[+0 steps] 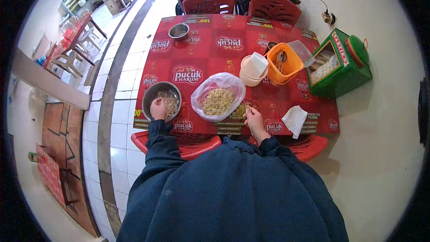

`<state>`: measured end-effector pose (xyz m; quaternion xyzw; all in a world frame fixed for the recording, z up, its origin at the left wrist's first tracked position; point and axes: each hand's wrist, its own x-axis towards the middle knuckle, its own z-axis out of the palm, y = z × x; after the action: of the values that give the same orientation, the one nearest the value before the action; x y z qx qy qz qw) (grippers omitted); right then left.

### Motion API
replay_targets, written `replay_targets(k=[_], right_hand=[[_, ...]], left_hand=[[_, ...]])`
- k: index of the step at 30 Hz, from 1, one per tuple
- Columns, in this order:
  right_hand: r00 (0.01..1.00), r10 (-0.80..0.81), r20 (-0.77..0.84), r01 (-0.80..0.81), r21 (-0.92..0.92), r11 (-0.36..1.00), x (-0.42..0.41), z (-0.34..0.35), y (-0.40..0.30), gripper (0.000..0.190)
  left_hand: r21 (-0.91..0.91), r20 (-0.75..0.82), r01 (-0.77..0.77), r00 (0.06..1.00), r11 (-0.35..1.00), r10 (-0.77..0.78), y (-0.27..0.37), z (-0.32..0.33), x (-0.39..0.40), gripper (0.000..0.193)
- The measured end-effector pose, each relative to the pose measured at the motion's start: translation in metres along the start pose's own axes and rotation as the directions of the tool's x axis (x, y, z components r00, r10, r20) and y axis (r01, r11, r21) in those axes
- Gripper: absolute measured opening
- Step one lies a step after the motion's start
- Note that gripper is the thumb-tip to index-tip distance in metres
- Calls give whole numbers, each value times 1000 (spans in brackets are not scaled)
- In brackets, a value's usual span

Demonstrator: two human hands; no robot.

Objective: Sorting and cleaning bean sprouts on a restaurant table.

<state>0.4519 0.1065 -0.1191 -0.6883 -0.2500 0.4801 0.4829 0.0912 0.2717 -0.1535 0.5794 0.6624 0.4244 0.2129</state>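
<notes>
A grey metal bowl (145,102) with pale bean sprouts (171,104) stands at the table's near left. Over its left part is my left hand (158,108), fingers drawn together; whether they pinch a sprout cannot be seen. To the right of the bowl, a translucent plastic bag (199,85) lies spread wide around a heap of bean sprouts (218,101). My right hand (253,119) is at the near right of the bag, thumb and forefinger close together, beside a small scatter of greenish bits (242,109) on the tablecloth. Anything between those fingertips is too small to tell.
On the red printed tablecloth (198,57) stand a small metal bowl (178,31), a cream tub with tissue (251,78), an orange container with spoons (285,70) and a green cracker tin (342,77). A white tissue (295,119) lies near right. Red chairs (208,3) and seated people are beyond.
</notes>
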Motion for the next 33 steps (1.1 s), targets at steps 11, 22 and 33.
replay_targets(k=[11, 22, 33], right_hand=[[992, -127, -5, 126, -32, 991, -3, -4, -1, 33], [993, -119, -10, 119, -25, 993, 2, -7, 5, 30], [987, -158, 24, 158, 6, 987, 0, -5, 1, 31]], left_hand=[[197, 377, -518, 824, 832, 424, 108, 61, -57, 19], [342, 716, -676, 637, 653, 285, 108, 118, -93, 12], [-196, 626, -13, 768, 981, 136, 111, 106, -86, 12]])
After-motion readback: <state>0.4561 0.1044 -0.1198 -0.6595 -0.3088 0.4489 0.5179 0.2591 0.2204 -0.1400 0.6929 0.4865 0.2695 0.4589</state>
